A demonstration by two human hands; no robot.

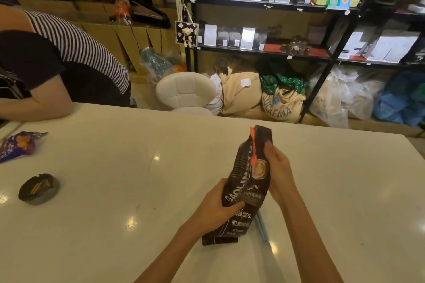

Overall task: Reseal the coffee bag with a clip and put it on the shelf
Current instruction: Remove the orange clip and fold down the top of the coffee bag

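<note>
Now | left hand (216, 208) fingers wrapping the coffee bag (247, 181) at its lower middle | right hand (277, 167) fingers pinching its upper edge | orange clip (252, 147) sitting along the folded top | bag standing tilted on the white counter (138, 190) | blue stick (262, 227) lying just beside it | shelf (259, 49) standing well apart.

A white table (138, 190) carries a purple snack packet (19, 145) at its left edge and a round dark tin (39, 188) nearer the camera. A person in a striped top (76, 46) leans an arm on the table's far left. Beyond it stand a white padded stool (186, 91), a burlap sack (281, 104) and clear plastic bags (340, 96).
</note>
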